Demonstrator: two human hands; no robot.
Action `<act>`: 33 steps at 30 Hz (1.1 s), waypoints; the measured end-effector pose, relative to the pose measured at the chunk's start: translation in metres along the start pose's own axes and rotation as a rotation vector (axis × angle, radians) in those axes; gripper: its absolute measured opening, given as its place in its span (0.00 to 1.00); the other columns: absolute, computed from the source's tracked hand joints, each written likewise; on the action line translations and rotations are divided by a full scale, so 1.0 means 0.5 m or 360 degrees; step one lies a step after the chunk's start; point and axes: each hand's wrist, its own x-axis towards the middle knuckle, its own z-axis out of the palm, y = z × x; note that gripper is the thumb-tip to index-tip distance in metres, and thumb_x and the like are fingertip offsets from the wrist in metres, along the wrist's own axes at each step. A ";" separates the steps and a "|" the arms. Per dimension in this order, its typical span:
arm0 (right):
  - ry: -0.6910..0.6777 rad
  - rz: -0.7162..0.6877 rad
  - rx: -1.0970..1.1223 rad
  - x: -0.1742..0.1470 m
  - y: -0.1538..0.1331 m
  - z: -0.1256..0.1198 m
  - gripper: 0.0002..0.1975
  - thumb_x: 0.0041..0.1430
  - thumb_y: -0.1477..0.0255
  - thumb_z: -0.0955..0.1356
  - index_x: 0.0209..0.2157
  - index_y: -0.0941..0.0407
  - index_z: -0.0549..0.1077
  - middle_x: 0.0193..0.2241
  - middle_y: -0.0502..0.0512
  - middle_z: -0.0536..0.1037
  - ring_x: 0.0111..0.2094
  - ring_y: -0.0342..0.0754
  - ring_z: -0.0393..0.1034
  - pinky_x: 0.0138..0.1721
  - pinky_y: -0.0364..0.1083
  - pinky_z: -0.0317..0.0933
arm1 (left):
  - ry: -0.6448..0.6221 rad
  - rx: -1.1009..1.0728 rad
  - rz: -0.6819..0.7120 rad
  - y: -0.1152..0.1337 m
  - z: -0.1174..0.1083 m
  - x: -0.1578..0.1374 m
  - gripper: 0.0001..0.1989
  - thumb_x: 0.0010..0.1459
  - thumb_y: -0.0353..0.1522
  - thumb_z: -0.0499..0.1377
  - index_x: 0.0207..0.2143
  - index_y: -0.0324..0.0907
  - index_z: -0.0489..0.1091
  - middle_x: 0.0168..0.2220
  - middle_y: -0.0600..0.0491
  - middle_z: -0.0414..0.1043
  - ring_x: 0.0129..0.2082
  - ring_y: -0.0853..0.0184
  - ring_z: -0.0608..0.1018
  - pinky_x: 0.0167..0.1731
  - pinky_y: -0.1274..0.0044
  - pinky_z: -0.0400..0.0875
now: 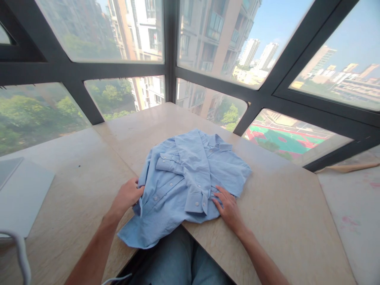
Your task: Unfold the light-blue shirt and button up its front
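Note:
A light blue button-up shirt [192, 170] lies on the corner counter, its two sleeves folded in across the front. The collar [220, 142] points toward the window at the upper right, and the hem hangs a little over the near edge. At the shirt's left side, my left hand [129, 194] is closed, pinching the fabric between thumb and fingers. My right hand [227, 204] rests on the lower right side near a buttoned cuff [196, 201], its fingers spread on the cloth.
The pale stone counter [282, 206] runs along dark-framed windows [170, 51]. A silver laptop-like slab [29, 194] sits at the left, with a white cable [20, 253] in front of it. Floral-patterned cloth [353, 209] covers the surface at the far right. My legs [175, 261] are below the near edge.

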 end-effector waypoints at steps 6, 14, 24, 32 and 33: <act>-0.0033 -0.0035 0.0014 0.009 0.000 -0.020 0.12 0.69 0.71 0.60 0.36 0.54 0.73 0.54 0.59 0.74 0.56 0.55 0.69 0.52 0.55 0.64 | 0.0468 0.0140 -0.0036 -0.051 -0.002 -0.040 0.13 0.61 0.32 0.51 0.46 0.40 0.68 0.32 0.45 0.76 0.33 0.57 0.78 0.31 0.74 0.65; -0.0039 -0.0039 -0.0011 -0.003 0.050 -0.018 0.13 0.71 0.70 0.58 0.38 0.56 0.72 0.56 0.61 0.73 0.57 0.55 0.68 0.53 0.55 0.64 | 0.0454 0.0163 0.0011 -0.092 0.028 -0.096 0.19 0.64 0.41 0.46 0.47 0.42 0.70 0.35 0.45 0.76 0.36 0.56 0.78 0.34 0.73 0.64; -0.0147 0.0100 0.0202 0.023 0.159 -0.041 0.16 0.68 0.63 0.59 0.41 0.55 0.73 0.57 0.61 0.72 0.57 0.56 0.68 0.56 0.57 0.63 | -0.0132 -0.0082 0.0330 -0.063 0.077 -0.106 0.33 0.44 0.46 0.62 0.51 0.38 0.70 0.29 0.52 0.74 0.30 0.62 0.75 0.32 0.76 0.64; -0.0189 0.0263 0.0025 0.077 0.220 -0.051 0.14 0.64 0.65 0.59 0.39 0.56 0.73 0.57 0.63 0.72 0.56 0.58 0.68 0.57 0.59 0.62 | -0.0091 0.0025 0.0376 -0.037 0.099 -0.134 0.14 0.51 0.43 0.55 0.25 0.41 0.69 0.22 0.53 0.66 0.26 0.66 0.69 0.28 0.77 0.55; -0.0183 0.0290 -0.0007 0.083 0.226 -0.049 0.15 0.64 0.66 0.58 0.40 0.57 0.73 0.56 0.64 0.72 0.55 0.58 0.69 0.57 0.59 0.62 | -0.0102 -0.0076 0.0376 -0.041 0.089 -0.137 0.17 0.50 0.46 0.55 0.24 0.41 0.69 0.21 0.53 0.65 0.24 0.67 0.68 0.27 0.77 0.55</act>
